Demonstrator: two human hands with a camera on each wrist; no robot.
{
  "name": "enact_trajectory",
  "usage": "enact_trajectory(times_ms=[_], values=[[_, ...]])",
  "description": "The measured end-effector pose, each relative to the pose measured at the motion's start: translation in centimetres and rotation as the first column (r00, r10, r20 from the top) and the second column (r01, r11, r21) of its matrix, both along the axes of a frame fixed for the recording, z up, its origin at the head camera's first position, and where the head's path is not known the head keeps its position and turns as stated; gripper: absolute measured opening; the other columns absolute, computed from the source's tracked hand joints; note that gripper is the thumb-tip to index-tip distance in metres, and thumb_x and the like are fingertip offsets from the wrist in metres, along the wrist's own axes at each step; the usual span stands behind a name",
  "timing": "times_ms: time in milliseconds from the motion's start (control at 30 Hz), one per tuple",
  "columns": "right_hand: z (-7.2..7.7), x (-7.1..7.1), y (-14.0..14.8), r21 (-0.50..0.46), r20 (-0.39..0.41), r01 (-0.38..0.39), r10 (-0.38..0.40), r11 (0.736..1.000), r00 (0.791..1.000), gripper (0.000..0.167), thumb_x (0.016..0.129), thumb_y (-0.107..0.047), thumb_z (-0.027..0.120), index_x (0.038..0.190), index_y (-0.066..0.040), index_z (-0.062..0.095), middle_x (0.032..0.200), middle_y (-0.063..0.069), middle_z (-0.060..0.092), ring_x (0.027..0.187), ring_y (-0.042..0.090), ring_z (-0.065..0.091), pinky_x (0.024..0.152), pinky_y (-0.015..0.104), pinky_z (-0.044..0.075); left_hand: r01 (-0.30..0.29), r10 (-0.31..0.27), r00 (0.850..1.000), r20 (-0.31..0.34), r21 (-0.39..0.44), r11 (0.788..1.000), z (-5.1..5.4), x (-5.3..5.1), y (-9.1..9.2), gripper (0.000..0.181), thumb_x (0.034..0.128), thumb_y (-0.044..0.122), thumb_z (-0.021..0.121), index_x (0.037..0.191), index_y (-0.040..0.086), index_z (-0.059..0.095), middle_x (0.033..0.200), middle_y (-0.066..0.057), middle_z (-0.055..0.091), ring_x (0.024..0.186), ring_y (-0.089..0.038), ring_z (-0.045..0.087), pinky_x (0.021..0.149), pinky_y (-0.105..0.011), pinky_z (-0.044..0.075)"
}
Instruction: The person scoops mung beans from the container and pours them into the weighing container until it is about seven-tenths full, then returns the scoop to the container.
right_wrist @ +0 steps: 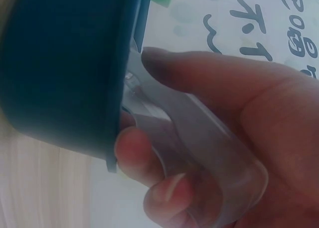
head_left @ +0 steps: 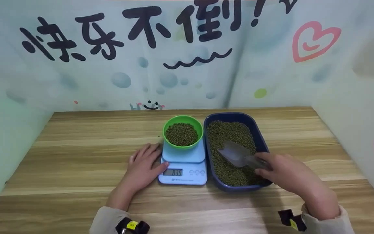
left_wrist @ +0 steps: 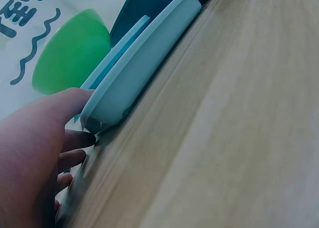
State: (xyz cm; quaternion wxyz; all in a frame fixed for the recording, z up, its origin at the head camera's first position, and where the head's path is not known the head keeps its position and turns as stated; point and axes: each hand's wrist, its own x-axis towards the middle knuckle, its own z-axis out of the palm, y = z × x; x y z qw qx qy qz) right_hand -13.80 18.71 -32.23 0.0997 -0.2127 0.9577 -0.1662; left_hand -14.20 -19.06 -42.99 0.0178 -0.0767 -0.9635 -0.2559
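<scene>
My right hand [head_left: 289, 174] grips the handle of a translucent scoop [head_left: 235, 152]; in the right wrist view its fingers curl round the clear handle [right_wrist: 219, 158]. The scoop's blade lies over small greenish-brown beans [head_left: 229, 130] in a dark blue tub [head_left: 263, 148]. To the left of the tub, a light blue kitchen scale [head_left: 183, 179] bears a green bowl [head_left: 201, 131] with more of these beans. Its display [head_left: 174, 172] seems to read 83.9. My left hand [head_left: 143, 170] rests at the scale's left side, thumb touching its edge, fingers extended on the table.
All of this stands on a wood-grain table [head_left: 86, 156]. Behind it hangs a pale printed backdrop [head_left: 265, 71] with black characters and a pink heart. Pale walls flank the table on both sides, and dark wrist cameras [head_left: 131, 225] sit on the sleeves.
</scene>
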Motion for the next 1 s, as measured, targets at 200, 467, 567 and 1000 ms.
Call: enact_trajectory(times_ms=[200, 467, 567, 1000], values=[[-0.06, 0.00, -0.04, 0.000, 0.007, -0.001, 0.001, 1.000, 1.000, 0.043, 0.084, -0.029, 0.061, 0.121, -0.008, 0.053, 0.073, -0.002, 0.055, 0.054, 0.010, 0.047, 0.049, 0.028, 0.039, 0.001, -0.001, 1.000, -0.002, -0.003, 1.000, 0.03, 0.07, -0.02, 0.069, 0.0833, 0.064, 0.038, 0.134, 0.017, 0.042, 0.144, 0.001, 0.027, 0.134, -0.023, 0.011, 0.102, -0.048, 0.004], [-0.02, 0.00, -0.13, 0.003, -0.001, -0.007, 0.007, 1.000, 1.000, 0.044, 0.084, -0.031, 0.060, 0.121, -0.008, 0.053, 0.072, -0.003, 0.055, 0.054, 0.010, 0.047, 0.049, 0.028, 0.039, -0.002, 0.002, 1.000, -0.007, 0.001, 1.000, -0.03, 0.05, -0.06, 0.069, 0.0833, 0.064, 0.038, 0.134, 0.018, 0.042, 0.144, 0.001, 0.027, 0.134, -0.023, 0.011, 0.102, -0.048, 0.004], [-0.08, 0.00, -0.15, 0.002, -0.014, -0.014, 0.014, 1.000, 1.000, 0.043, 0.084, -0.030, 0.061, 0.121, -0.008, 0.053, 0.071, -0.003, 0.055, 0.054, 0.009, 0.047, 0.050, 0.028, 0.039, -0.001, 0.001, 1.000, -0.009, 0.005, 1.000, -0.06, 0.08, -0.10, 0.069, 0.0832, 0.064, 0.039, 0.135, 0.018, 0.041, 0.144, 0.002, 0.027, 0.134, -0.023, 0.011, 0.101, -0.048, 0.005], [-0.36, -0.07, -0.27, 0.019, -0.036, -0.013, 0.013, 1.000, 0.999, 0.042, 0.084, -0.027, 0.061, 0.120, -0.006, 0.054, 0.072, -0.002, 0.055, 0.054, 0.010, 0.047, 0.050, 0.028, 0.038, 0.009, -0.009, 1.000, -0.012, 0.010, 1.000, -0.13, -0.03, -0.15, 0.068, 0.0835, 0.063, 0.039, 0.135, 0.019, 0.041, 0.144, 0.000, 0.027, 0.134, -0.024, 0.012, 0.101, -0.048, 0.006]])
